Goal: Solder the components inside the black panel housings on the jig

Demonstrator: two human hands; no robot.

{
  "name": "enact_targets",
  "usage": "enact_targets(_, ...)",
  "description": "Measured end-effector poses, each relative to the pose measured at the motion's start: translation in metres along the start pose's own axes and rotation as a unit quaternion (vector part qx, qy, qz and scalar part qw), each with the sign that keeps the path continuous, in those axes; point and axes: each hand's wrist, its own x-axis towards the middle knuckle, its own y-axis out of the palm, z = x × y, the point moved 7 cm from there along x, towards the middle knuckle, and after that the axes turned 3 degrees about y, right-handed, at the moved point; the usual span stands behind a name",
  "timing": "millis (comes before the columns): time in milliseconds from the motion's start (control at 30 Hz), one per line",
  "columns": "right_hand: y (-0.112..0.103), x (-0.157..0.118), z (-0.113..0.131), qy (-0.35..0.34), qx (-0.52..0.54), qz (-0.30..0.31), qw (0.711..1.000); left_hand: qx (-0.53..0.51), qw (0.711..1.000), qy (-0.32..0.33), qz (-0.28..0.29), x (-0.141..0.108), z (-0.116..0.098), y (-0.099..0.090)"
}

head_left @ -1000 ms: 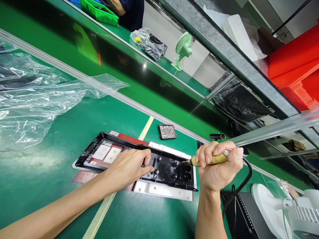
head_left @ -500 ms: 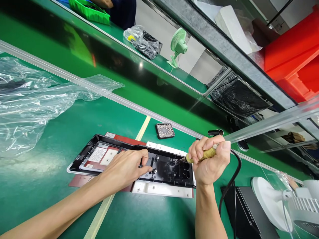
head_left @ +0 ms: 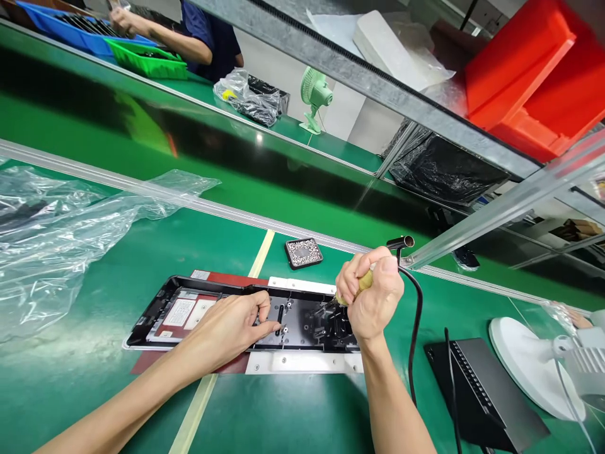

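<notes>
A long black plastic housing lies with its inside facing up on a red and white fixture. My right hand is wrapped round the yellowish handle of a soldering iron, whose thin tip points down left into the housing's right half. Whether the tip touches the plastic cannot be made out. My left hand rests over the housing's middle, fingers curled and thumb near the index finger, beside a small black slot. Anything inside those fingers is hidden. Behind the housing sits a small black tray of tiny metal pieces.
Clear plastic bags lie on the left. A black cable runs beside my right arm. A black panel and a white fan stand right. A metal post slants behind. Across the divider, a co-worker's hand is over a blue bin.
The view has shifted, bringing a co-worker's hand and blue bin into sight at the top left. The soldering iron's handle is tilted more steeply. My left hand stays over the housing.
</notes>
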Motion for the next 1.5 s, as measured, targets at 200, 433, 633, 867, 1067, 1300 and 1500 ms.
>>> enact_targets(200,0.001,0.001,-0.003,0.013,-0.001,0.012,1.0,-0.01,1.0,0.013,-0.014,-0.006,-0.015,-0.028)
enact_targets(433,0.003,0.002,-0.004,-0.004,-0.02,0.029,0.999,-0.157,0.978,0.124,-0.067,0.015,-0.081,-0.054)
enact_targets(633,0.0,0.003,0.019,-0.119,-0.161,0.01,0.98,-0.336,0.907,0.245,-0.071,0.041,-0.126,-0.044)
enact_targets(867,-0.002,0.005,0.024,-0.144,-0.263,0.031,0.954,-0.402,0.871,0.275,-0.067,0.045,-0.16,-0.038)
enact_targets(1067,0.0,0.007,0.021,-0.134,-0.297,0.04,0.945,-0.422,0.859,0.279,-0.081,0.044,-0.171,-0.044)
enact_targets(1300,0.001,0.008,0.023,-0.138,-0.305,0.056,0.941,-0.463,0.839,0.267,-0.1,0.046,-0.173,-0.048)
enact_targets(1500,0.0,0.008,0.024,-0.125,-0.314,0.058,0.939,-0.466,0.842,0.255,-0.095,0.046,-0.174,-0.047)
